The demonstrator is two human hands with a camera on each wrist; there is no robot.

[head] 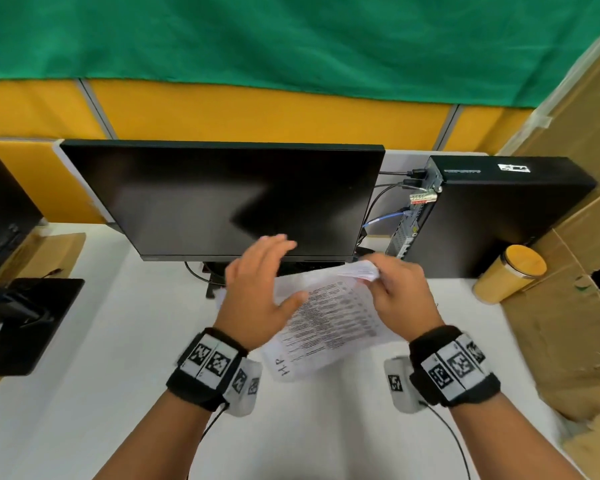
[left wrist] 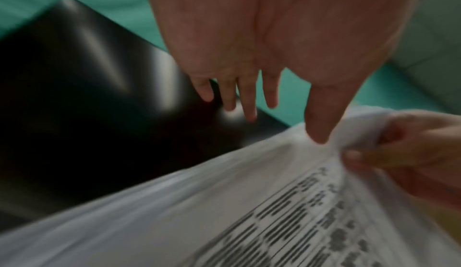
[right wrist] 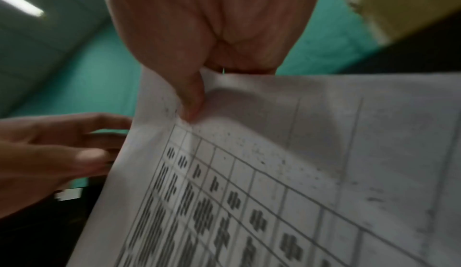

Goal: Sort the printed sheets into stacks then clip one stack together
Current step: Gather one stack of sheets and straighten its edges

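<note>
The right hand (head: 400,292) pinches the far corner of the printed sheets (head: 329,323), thumb on top and fingers below, so the bundle hangs in the air above the white desk (head: 118,341), a little to 1 o'clock from the centre of the head view. I think this one-corner hold is there to keep the pages fanned and free, so that a single sheet can be taken out for sorting. The left hand (head: 257,296) is released, its fingers straight and spread, and it holds nothing; its thumb lies at the left edge of the sheets, as the left wrist view shows, probably ready to separate the top page.

At 12 o'clock the dark monitor (head: 229,199) stands close behind the hands and limits the room forward. At 2 o'clock is a black computer case (head: 499,216) with cables, and beside it a yellow cup (head: 510,273). Cardboard (head: 568,323) covers the desk at 3 o'clock. I see no clip and no finished stack.
</note>
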